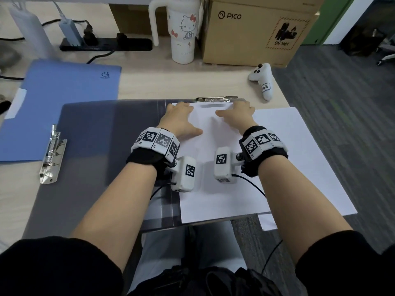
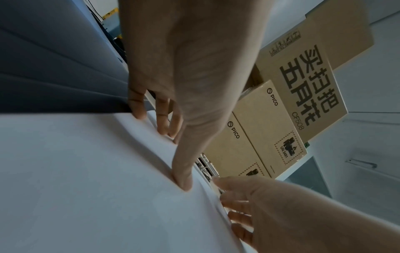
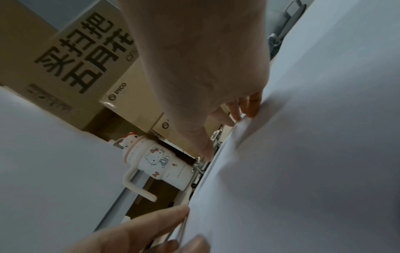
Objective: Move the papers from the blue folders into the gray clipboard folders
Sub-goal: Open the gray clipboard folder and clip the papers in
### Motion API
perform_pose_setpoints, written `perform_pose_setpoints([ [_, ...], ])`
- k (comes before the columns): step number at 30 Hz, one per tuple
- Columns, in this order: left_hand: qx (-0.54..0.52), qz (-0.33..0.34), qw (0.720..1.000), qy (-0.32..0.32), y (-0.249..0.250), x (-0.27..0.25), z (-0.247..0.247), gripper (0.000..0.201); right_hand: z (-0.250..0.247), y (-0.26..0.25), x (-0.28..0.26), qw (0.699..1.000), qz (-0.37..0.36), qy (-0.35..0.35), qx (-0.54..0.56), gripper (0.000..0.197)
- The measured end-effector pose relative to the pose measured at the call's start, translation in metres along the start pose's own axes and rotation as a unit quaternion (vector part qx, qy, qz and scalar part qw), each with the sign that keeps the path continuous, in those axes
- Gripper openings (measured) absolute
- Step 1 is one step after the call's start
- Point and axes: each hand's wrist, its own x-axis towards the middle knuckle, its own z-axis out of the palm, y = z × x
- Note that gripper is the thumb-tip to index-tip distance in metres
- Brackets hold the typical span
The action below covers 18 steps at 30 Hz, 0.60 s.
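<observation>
A gray clipboard folder point(image 1: 96, 150) lies open on the desk, its metal clip point(image 1: 217, 99) at the far edge of the right half. A stack of white papers point(image 1: 213, 178) point(image 2: 86, 171) point(image 3: 303, 154) rests on that half. My left hand point(image 1: 181, 112) point(image 2: 173, 150) holds the stack's top left edge, thumb on top and fingers over the edge. At the top right corner, just below the clip, my right hand point(image 1: 235, 110) point(image 3: 225, 123) holds the edge. The paper bulges between them. A blue folder point(image 1: 64, 99) lies closed at the left.
A further white sheet point(image 1: 299, 150) sticks out to the right, past the desk's edge. A loose-looking metal clip point(image 1: 52, 154) sits by the blue folder. Behind stand a Hello Kitty tumbler point(image 1: 183, 33), a PICO carton point(image 1: 252, 33), a white controller point(image 1: 261, 81) and a power strip point(image 1: 106, 44).
</observation>
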Motion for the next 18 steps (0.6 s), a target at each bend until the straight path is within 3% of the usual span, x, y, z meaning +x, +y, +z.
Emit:
perform_pose_setpoints([
  [6,-0.039,0.002,0.999,0.029,-0.006,0.007,0.0,0.067,0.008,0.001,0.01,0.999,0.009,0.011,0.037,0.067],
  [10,-0.07,0.012,0.997,0.034,-0.011,0.014,-0.004,0.057,0.011,-0.002,0.011,0.997,-0.032,0.005,0.076,0.072],
  [14,-0.095,0.006,0.995,0.037,-0.013,0.024,-0.011,0.053,0.013,-0.002,0.012,0.997,-0.073,-0.034,0.023,0.065],
  [18,-0.117,0.002,0.991,0.069,-0.006,0.039,-0.02,0.028,0.013,-0.001,0.016,0.995,-0.082,-0.054,-0.033,0.064],
])
